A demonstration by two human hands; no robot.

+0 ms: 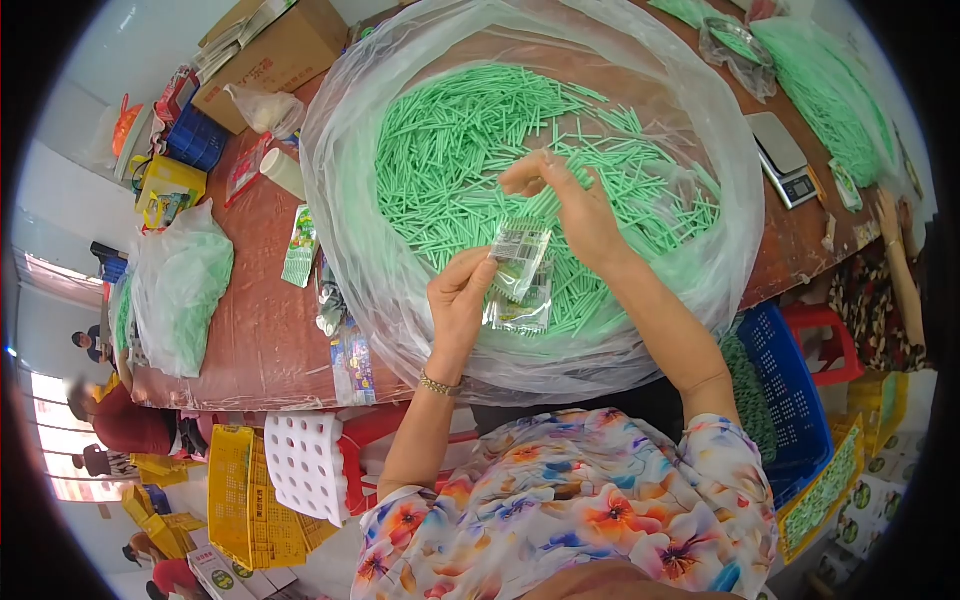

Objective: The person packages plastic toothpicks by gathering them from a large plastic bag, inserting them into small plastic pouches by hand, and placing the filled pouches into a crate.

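**Workroom table: green sticks (450,140) in a clear bag (340,205), packets (520,262) in hand**

Room: pale walls, a bright barred window (62,440) at far left, several people (130,420) on that side.

Surface: a long reddish-brown table (270,345), scuffed and streaked with pale marks. The open bag spreads widest on it, its rim rumpled into a ring. The sticks lie loose inside, heaped toward the far left and thinner at the far right.

Beside the table: a yellow crate (232,500) at left; a blue basket (795,400) at right, near a red stool (825,340).

On the table: a cardboard carton (280,60) at the far left, a filled plastic sack (185,290) at the near left, another green-filled sack (830,95) at far right. A digital scale (780,160) sits between that sack and the open bag. At the right edge I note a co-worker's forearm (905,280).

Hands: both are over the open bag. The left hand (463,290) pinches the packets between thumb and fingers, above the near sticks. The right hand (575,200) has curled fingers, just beyond the packets; I cannot tell whether they grip any sticks.
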